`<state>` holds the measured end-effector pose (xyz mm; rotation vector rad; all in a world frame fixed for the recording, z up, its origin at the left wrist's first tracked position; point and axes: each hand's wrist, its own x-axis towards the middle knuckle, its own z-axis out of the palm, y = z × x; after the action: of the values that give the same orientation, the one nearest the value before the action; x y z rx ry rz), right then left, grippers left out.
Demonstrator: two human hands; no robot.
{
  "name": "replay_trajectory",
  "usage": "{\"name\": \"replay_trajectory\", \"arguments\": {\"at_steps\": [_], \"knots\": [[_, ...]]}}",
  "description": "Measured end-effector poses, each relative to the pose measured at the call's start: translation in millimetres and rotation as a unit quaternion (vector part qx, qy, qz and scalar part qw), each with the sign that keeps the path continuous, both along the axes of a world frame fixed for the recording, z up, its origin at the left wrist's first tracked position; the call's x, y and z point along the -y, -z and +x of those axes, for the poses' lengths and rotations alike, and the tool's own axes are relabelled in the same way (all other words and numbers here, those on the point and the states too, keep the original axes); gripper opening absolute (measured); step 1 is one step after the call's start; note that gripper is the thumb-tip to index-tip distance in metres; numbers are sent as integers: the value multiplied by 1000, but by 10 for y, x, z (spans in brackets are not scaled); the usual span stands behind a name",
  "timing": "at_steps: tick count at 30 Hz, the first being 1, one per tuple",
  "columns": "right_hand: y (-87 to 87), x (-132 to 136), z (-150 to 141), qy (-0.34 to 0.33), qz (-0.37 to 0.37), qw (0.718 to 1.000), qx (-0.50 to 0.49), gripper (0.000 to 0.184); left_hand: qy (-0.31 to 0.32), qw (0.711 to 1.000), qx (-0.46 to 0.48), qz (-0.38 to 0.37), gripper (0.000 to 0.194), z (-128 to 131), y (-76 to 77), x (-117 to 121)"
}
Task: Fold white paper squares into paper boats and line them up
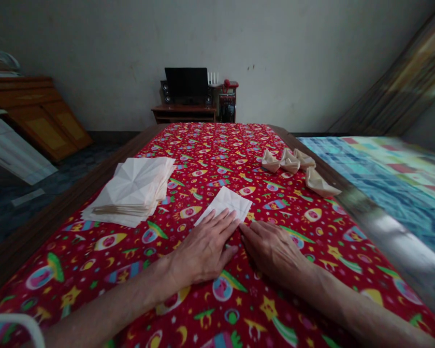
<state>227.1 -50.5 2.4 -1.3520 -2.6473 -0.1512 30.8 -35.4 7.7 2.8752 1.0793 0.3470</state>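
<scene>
A white sheet of paper [227, 198], folded small and marked with creases, lies on the red patterned cloth in front of me. My left hand [208, 246] rests flat on its near part with the fingers stretched out, hiding that part. At the paper's near right corner, my right hand [271, 246] is closed, its fingers curled and pressed together against the edge. To the left is a stack of creased white paper sheets [134, 186]. Several folded paper boat-like shapes [290, 161] stand at the right, with one of them [319, 183] nearer to me.
The red cloth [217, 150] covers a long table with a dark wooden edge [94, 200]. Beyond its far end stand a monitor [186, 83] and a red telephone [230, 84]. A bed [384, 174] adjoins on the right, cabinets [43, 116] stand left. A white curved object [18, 319] intrudes lower left.
</scene>
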Motion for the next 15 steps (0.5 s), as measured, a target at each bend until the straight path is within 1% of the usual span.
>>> {"name": "replay_trajectory", "arguments": {"at_steps": [4,10,15], "knots": [[-2,0,1,2,12,1000,3,11,3,1000,-11,-8,48,-64,-22,-4],[-60,-1,-12,-3,-11,1000,7,14,-17,999,-5,29,41,-225,-6,21],[-66,3,-19,1,-10,1000,9,15,-36,999,-15,36,39,-374,1,56]]}}
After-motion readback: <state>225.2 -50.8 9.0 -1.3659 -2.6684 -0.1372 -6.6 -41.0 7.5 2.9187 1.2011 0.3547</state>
